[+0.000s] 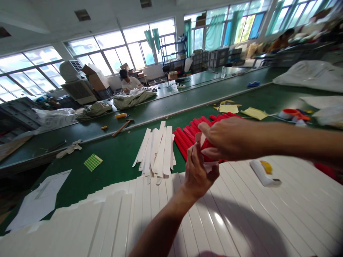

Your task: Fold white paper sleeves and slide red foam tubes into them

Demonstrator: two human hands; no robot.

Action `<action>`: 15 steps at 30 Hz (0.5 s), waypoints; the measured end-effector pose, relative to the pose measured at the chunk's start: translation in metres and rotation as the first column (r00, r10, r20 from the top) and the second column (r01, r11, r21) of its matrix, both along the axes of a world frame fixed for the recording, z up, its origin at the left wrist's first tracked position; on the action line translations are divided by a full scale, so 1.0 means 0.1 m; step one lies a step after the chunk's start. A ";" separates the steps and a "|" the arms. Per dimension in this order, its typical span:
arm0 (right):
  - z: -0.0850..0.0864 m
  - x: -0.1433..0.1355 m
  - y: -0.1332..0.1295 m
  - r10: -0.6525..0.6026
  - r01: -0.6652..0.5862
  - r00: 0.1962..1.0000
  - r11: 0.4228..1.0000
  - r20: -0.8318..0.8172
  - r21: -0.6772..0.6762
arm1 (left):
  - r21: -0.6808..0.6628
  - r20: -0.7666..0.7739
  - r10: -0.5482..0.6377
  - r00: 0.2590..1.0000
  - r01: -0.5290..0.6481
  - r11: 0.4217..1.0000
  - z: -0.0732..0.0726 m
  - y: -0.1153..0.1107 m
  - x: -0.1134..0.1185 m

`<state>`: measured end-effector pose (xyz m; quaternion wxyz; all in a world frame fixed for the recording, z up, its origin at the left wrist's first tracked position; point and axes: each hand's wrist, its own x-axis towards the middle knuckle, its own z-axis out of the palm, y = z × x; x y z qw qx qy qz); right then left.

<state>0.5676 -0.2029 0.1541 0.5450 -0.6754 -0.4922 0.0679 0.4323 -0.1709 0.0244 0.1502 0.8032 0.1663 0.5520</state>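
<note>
My left hand is wrapped round a small white box or paper sleeve with something red in it. From the right, my right hand reaches over and presses its fingers on the red piece at the sleeve's opening. Behind the hands lies a row of red rods on the green table. A loose pile of white strips sits left of them. Long white glossy panels lie side by side below both hands.
A tape dispenser rests on the panels at right. Printed paper and a green-yellow card lie left. Yellow paper and orange scissors are farther back. A person sits across the tables.
</note>
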 end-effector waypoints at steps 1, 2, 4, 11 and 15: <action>0.04 -0.03 -0.01 0.133 -0.123 0.988 0.986 0.082 -0.113 | 0.013 0.005 0.012 1.000 -0.012 1.000 0.01 0.02 -0.02; 0.06 -0.05 -0.02 0.247 -0.212 0.957 0.953 0.150 -0.218 | 0.020 0.014 0.031 0.999 -0.031 0.999 0.01 0.04 -0.04; 0.02 -0.04 -0.07 0.322 -0.253 0.924 0.920 0.208 -0.301 | 0.005 0.028 0.071 0.997 -0.071 0.997 0.03 0.08 -0.07; -0.85 -0.20 -0.12 0.250 -0.298 0.773 0.954 -0.583 0.013 | -0.077 0.019 0.032 0.999 -0.030 0.997 0.05 0.16 -0.11; -1.15 -0.55 -0.01 0.229 -0.138 0.587 0.973 -0.776 0.183 | -0.209 0.060 -0.159 0.985 0.168 0.963 0.07 0.16 -0.17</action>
